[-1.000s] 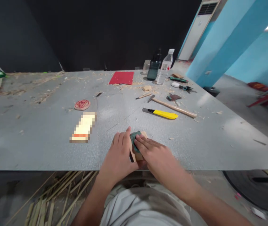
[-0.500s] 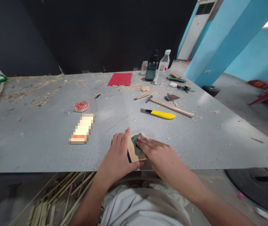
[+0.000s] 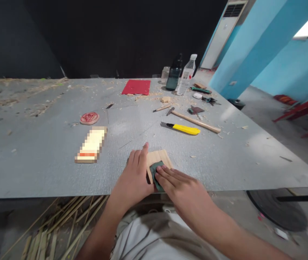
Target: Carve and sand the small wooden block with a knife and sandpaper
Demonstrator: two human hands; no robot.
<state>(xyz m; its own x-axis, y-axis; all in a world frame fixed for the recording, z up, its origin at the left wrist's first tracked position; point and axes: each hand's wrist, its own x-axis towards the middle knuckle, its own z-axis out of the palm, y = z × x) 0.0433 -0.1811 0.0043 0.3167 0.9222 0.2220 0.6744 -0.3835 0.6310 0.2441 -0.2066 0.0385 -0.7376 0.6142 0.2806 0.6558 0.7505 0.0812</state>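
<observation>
A pale wooden block (image 3: 159,155) lies near the front edge of the table. My left hand (image 3: 132,177) grips its left side, fingers along the edge and thumb at the near corner. With its fingertips, my right hand (image 3: 182,186) presses a dark green piece of sandpaper (image 3: 154,168) flat on the block's near part. The far part of the block's top is bare. Beyond the hands lies a yellow utility knife (image 3: 185,129) with its blade out, pointing left.
Past the knife lie a hammer (image 3: 195,121), a carving tool (image 3: 161,108) and a red sheet (image 3: 136,87). Bottles (image 3: 187,76) stand at the back. Left are a round wooden piece with red markings (image 3: 89,118) and a blurred-out flat object (image 3: 91,144). Wood shavings are scattered about.
My right hand has slid the sandpaper toward me, from the middle of the block to its near edge. My left hand keeps its grip. The camera view has shifted slightly.
</observation>
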